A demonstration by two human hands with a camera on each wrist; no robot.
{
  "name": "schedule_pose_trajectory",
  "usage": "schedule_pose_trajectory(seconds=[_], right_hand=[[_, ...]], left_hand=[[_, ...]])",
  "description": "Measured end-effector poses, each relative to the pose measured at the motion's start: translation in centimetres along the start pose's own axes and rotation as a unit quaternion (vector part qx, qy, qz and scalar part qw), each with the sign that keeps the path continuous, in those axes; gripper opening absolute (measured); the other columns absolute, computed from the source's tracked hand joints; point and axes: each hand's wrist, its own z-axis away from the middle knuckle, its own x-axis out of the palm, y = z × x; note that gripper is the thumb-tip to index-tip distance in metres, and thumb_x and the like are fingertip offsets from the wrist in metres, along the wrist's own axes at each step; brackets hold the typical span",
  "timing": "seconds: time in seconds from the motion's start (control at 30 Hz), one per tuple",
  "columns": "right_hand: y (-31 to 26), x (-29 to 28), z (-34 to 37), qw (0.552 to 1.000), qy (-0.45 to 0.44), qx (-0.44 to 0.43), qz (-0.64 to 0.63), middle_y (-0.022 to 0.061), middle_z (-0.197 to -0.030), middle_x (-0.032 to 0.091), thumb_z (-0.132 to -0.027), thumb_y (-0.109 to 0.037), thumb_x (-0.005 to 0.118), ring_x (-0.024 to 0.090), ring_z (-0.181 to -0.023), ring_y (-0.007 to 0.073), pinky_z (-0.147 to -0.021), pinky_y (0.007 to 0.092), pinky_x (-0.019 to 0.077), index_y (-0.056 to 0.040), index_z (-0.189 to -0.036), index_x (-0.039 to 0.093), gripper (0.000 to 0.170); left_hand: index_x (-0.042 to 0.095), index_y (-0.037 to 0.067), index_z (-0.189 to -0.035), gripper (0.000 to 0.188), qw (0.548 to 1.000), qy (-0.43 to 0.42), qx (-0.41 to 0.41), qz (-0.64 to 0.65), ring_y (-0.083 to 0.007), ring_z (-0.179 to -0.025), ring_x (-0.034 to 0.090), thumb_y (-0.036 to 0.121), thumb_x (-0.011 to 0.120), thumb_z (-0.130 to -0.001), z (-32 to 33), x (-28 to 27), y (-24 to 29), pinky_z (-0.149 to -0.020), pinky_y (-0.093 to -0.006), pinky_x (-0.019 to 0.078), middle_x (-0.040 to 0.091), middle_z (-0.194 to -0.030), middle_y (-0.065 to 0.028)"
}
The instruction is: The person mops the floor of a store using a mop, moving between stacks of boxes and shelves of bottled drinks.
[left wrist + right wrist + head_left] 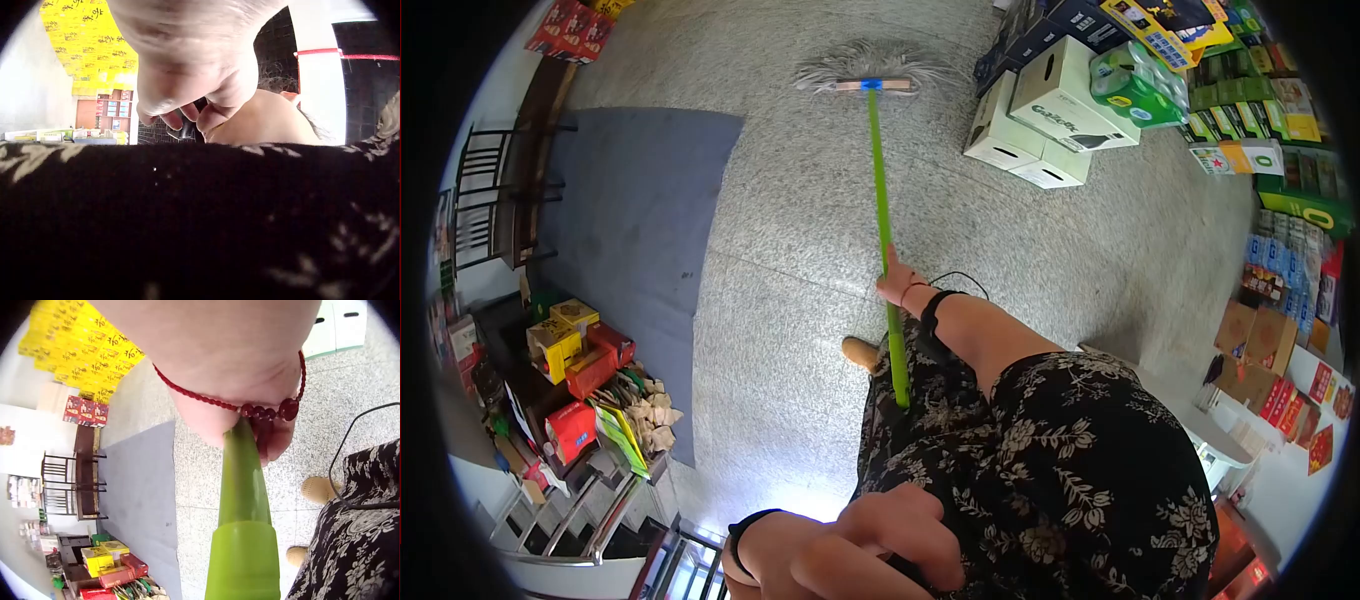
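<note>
A mop with a long green handle (881, 180) stretches away from the body, its grey string head (840, 68) spread flat on the speckled floor. My right hand (900, 283) grips the handle partway along, the index finger laid along it. The thick handle end (244, 559) runs back from that hand toward the patterned black clothing (1090, 440). Raised close to the body at the bottom of the head view is my left hand (905, 530). In the left wrist view its bent fingers (169, 119) lie beside a small dark thing (184, 130); I cannot tell whether they hold it.
White cartons (1060, 95) stand right of the mop head, near green-wrapped cans (1138, 85). A blue-grey mat (635, 220) covers the floor at left, beside a dark bench (540, 150). Boxes and packets (590, 360) crowd the lower left. A black cable (970, 277) loops near the right hand.
</note>
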Motion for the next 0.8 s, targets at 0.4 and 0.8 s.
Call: schedule_pose_trajectory(seconds=[0.4,0.8], right_hand=[[-2.0,-1.9,1.0,1.0,-0.004,-0.013,0.015,0.0231,-0.09,0.062,-0.078,-0.021,0.06,0.062,-0.079,0.0322,-0.07,0.038,0.0498,-0.0041,-0.14,-0.002,0.09],[-6.9,-0.6,2.6,0.993,-0.054,0.007,-0.104,0.0202,-0.084,0.062,-0.081,-0.019,0.057,0.062,-0.061,0.0262,-0.044,0.0332,0.0512,-0.0065,-0.137,-0.015,0.092]], left_hand=[[0.043,0.022,-0.116,0.04,0.988,0.003,-0.018,-0.15,-0.0233,-0.074,0.046,0.021,0.059,-0.079,-1.6,0.6,1.8,-0.069,-0.0381,0.0412,0.044,-0.088,-0.0066],[0.041,-0.005,-0.121,0.066,0.728,0.14,-0.399,-0.54,-0.0337,-0.099,0.055,0.041,0.06,-0.079,5.3,-19.3,-14.8,-0.085,-0.0393,0.0425,0.054,-0.105,-0.0253]])
